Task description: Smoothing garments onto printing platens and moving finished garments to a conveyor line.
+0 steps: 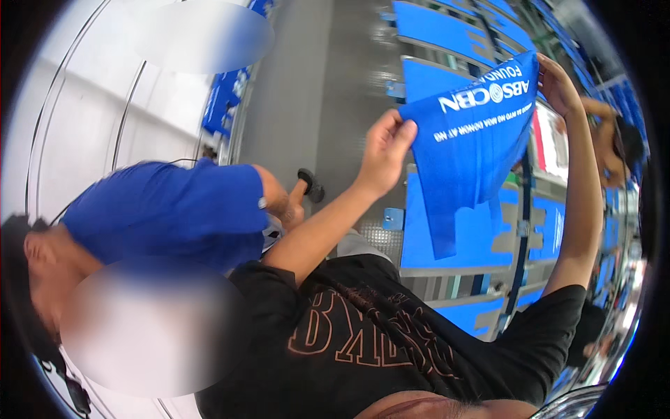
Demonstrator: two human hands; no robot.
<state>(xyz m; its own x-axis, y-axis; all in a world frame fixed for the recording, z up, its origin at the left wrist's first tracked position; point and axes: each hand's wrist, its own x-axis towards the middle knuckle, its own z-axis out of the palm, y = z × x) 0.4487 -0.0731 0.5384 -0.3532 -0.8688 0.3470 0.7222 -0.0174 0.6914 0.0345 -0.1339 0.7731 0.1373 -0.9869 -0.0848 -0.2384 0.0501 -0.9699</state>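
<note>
A blue cloth bag with white printing is stretched between my two hands in front of my chest. Its printing reads upside down, and strap-like parts hang from its lower side. My left hand pinches one upper corner, thumb on the near face. At the opposite, higher corner my right hand grips the edge, its arm raised. Behind the bag is a row of flat blue pieces with notched edges, lying on metal framing; the bag hides part of them.
A person in a blue shirt is close on my left. Another person works beyond the row on the right. A grey floor strip runs beside the framing. A white and red sheet lies near my right forearm.
</note>
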